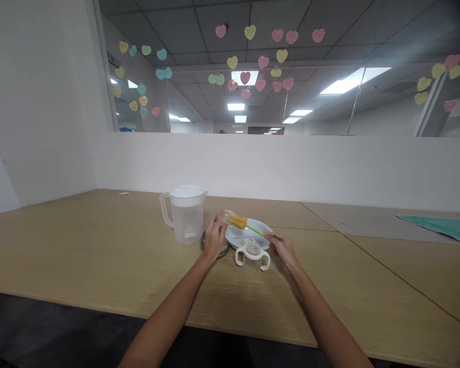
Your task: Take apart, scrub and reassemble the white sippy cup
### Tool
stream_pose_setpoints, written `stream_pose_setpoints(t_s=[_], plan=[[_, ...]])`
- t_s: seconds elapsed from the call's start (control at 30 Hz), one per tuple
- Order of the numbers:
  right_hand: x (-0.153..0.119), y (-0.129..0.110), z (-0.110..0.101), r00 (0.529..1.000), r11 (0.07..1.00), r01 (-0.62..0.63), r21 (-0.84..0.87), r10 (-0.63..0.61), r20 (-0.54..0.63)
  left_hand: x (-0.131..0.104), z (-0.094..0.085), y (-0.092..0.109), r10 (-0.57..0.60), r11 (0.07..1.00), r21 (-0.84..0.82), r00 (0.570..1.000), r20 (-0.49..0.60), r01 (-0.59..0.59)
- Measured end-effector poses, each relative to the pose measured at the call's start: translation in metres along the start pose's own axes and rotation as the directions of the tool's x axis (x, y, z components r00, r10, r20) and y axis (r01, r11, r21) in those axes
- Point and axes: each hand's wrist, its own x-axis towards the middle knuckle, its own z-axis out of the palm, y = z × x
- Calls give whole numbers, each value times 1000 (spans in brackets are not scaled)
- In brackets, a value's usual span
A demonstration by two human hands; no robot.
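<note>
My left hand (214, 237) is closed around a small clear plastic cap-like piece (227, 215), its exact kind hard to make out. Between the thumb and fingers of my right hand (282, 249) is the green handle of a bottle brush (239, 221) with a yellow sponge head. The sponge tip meets the clear piece, above a white bowl (267, 228). Just in front of the bowl stands a clear cup (252, 263) with a white two-handled collar. Under my left hand lies a round, dark-rimmed object (225, 251), partly covered.
A translucent lidded pitcher (187, 220) stands left of my left hand. On the wooden table (99, 255) a small pale piece (123, 193) lies at the back left. A teal cloth (444, 227) is at the far right. Behind runs a white wall (253, 163) below glass.
</note>
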Motion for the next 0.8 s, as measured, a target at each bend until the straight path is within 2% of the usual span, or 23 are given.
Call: stream_pose_setpoints(t_s=[0.1,0.17,0.23,0.33,0.43,0.5,0.63,0.8], plan=[[4,4,-5,981,987,69,-143,-94,-173,5,-6,-12,-56,982,174,997,-62,66],[7,5,-10,949,966,116,-231,-177,-260,7,-9,-22,-97,948,305,995,3,91],[9,7,-13,923,946,138,-294,-230,-309,7,-10,-32,-141,903,424,982,124,77],[10,8,-15,908,927,144,-347,-263,-325,5,-7,-45,-193,859,510,948,252,39],[11,8,-16,909,918,143,-371,-270,-317,3,-3,-50,-247,845,533,917,315,45],[11,8,-16,908,918,134,-374,-265,-325,2,-1,-50,-295,827,556,906,303,83],[13,10,-18,901,924,120,-364,-255,-351,3,-1,-42,-293,809,575,931,218,120],[16,13,-21,899,936,103,-335,-232,-372,4,-4,-32,-309,821,557,917,252,124]])
